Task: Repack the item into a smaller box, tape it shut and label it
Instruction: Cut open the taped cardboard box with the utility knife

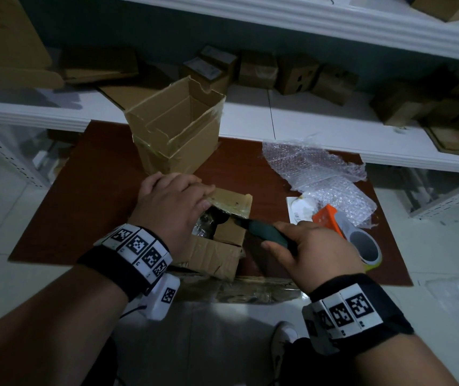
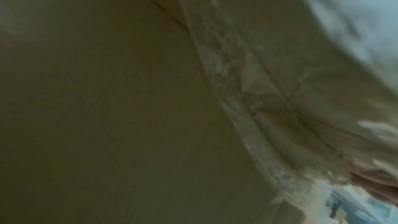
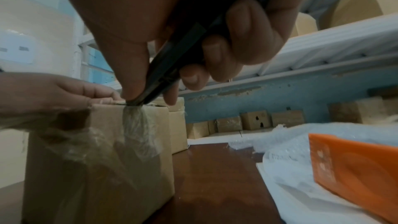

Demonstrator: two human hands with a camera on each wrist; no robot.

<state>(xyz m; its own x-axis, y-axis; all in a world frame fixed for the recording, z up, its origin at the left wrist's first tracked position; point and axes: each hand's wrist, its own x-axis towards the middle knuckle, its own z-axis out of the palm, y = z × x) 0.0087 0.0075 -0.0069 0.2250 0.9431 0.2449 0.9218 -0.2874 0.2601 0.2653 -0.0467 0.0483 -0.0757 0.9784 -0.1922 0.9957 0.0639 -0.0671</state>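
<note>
A taped cardboard box (image 1: 222, 246) sits at the front of the brown table (image 1: 97, 204), partly opened, with a dark item in clear plastic (image 1: 209, 221) showing inside. My left hand (image 1: 172, 201) pinches its raised flap (image 1: 234, 201) between thumb and fingers. My right hand (image 1: 311, 252) grips a dark green cutter (image 1: 264, 232). In the right wrist view the cutter (image 3: 172, 67) has its tip at the box's (image 3: 96, 168) top edge, on the clear tape (image 3: 135, 125) beside my left hand (image 3: 53, 91). The left wrist view is blurred cardboard (image 2: 107, 108) and tape.
An open, empty cardboard box (image 1: 175, 129) stands upright behind the hands. Bubble wrap (image 1: 320, 168), a white label sheet (image 1: 296, 211) and an orange tape dispenser (image 1: 328, 218) with its roll (image 1: 364, 246) lie at right. Several boxes crowd the white shelf (image 1: 250, 118) behind.
</note>
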